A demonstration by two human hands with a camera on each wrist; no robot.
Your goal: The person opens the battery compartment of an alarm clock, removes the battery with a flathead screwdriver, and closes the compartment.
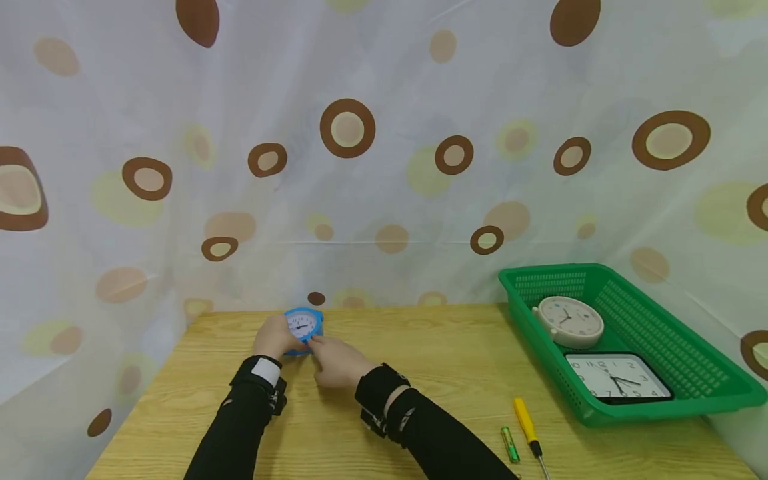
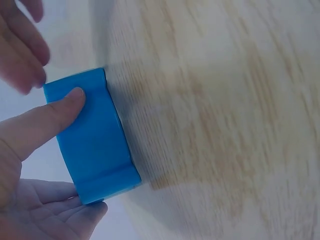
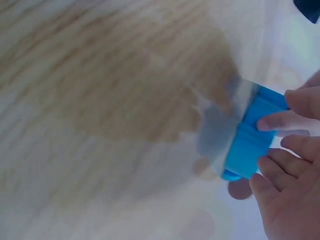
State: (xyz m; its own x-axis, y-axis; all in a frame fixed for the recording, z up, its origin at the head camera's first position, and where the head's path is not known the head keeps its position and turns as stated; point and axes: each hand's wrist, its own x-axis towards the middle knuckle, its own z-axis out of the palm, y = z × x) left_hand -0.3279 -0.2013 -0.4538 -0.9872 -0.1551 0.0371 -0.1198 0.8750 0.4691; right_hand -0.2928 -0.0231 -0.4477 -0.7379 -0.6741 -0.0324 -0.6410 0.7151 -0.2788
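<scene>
A small blue clock (image 1: 302, 323) with a white dial stands near the back edge of the wooden table, facing forward. My left hand (image 1: 275, 339) grips it from the left; in the left wrist view the thumb (image 2: 65, 107) lies on its blue side and other fingers reach round its lower end. My right hand (image 1: 339, 363) is at the clock's lower right. In the right wrist view its fingers (image 3: 277, 167) are extended at the edge of the blue casing (image 3: 250, 147); whether they press on it I cannot tell. The clock's back is hidden.
On the right stands a green basket (image 1: 672, 313) holding a round cream clock (image 1: 570, 323) and a black-framed square clock (image 1: 618, 377). A yellow-handled screwdriver (image 1: 525, 419) and a green battery (image 1: 510, 445) lie before it. A patterned curtain (image 1: 384, 200) hangs behind the table.
</scene>
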